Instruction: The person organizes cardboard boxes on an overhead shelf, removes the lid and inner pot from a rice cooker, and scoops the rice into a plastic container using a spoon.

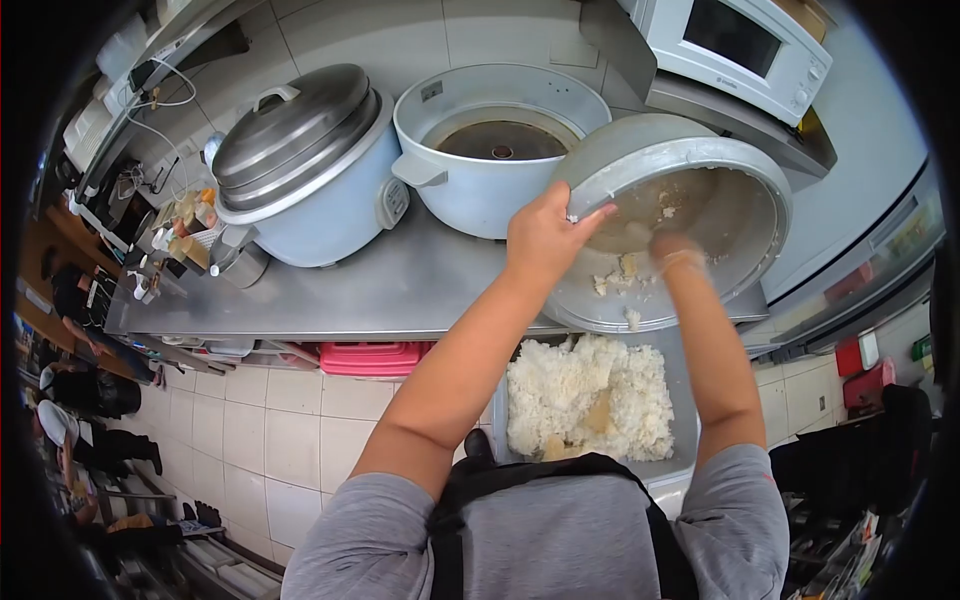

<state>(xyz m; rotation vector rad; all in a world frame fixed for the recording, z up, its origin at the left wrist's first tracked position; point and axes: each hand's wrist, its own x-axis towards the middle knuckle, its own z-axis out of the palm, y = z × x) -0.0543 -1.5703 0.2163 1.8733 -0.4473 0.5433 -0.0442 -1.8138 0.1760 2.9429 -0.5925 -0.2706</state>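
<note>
My left hand grips the near-left rim of a large metal rice cooker inner pot, thumb inside. The pot is tilted, its mouth toward me, with clumps of rice stuck to its inner wall. Inside the pot is my right hand, close to that wall; motion blurs its fingers, so I cannot tell whether they hold anything. Below the pot stands a grey rectangular tub heaped with cooked white rice, some bits browned. An open white rice cooker body, without its inner pot, sits behind on the counter.
A second rice cooker with a metal lid stands at the left on the steel counter. Beside it is a metal canister. A microwave sits on a shelf at upper right. People are at far left.
</note>
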